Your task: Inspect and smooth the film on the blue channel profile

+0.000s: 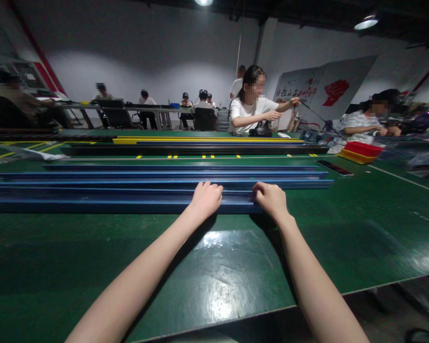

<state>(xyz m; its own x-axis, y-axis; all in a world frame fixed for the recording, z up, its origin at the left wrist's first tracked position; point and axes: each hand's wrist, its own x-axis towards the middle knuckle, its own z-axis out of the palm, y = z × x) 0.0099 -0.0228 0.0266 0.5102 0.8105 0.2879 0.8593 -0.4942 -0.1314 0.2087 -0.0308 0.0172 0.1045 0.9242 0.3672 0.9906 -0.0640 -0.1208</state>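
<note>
Since the nearest blue rail is so long on that table, the person's left hand curls over it and the right hand curls at its right end, probably for steadying, though can't tell if those half-closed fingers actually grip it.

A phone lies on a green tabletop near red and yellow bins; behind, a pale banner shows a red fist

Your head camera looks forward and down over your hands (fairly near), across the surface to the far wall.
</note>
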